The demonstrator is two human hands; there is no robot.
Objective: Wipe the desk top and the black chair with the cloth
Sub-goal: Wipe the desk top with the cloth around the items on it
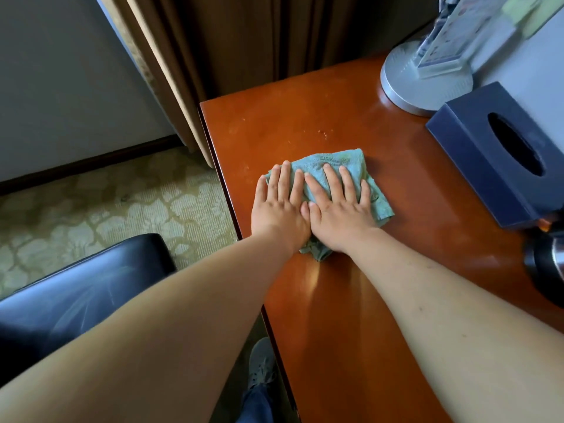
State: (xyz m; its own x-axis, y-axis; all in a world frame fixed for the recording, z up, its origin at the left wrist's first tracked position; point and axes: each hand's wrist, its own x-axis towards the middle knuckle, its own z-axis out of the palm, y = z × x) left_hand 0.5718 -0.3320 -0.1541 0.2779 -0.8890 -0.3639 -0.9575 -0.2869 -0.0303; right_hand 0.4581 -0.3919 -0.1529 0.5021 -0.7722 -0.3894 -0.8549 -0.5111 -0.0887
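— Where is the cloth?
— One green cloth [341,166] lies crumpled on the desk top [360,315], near its left edge. Two hands press it flat, side by side and touching: the left hand [279,207] and the right hand [341,209], fingers straight and spread, gripping nothing.

— How much of the cloth shows?
— Its far part, its right edge, and a tuft between the wrists; the rest is under the palms.

— And around it?
— One black chair [76,297] stands left of the desk, partly behind the left forearm and cut off by the frame. On the desk's right sit one dark blue tissue box [476,154], one round silver base [406,87] bearing a clear stand [451,44], and one dark metal vessel [546,264], cut off at the edge.

— Any writing?
— The card in the stand is too blurred to read. One shoe [261,361] shows below the desk.
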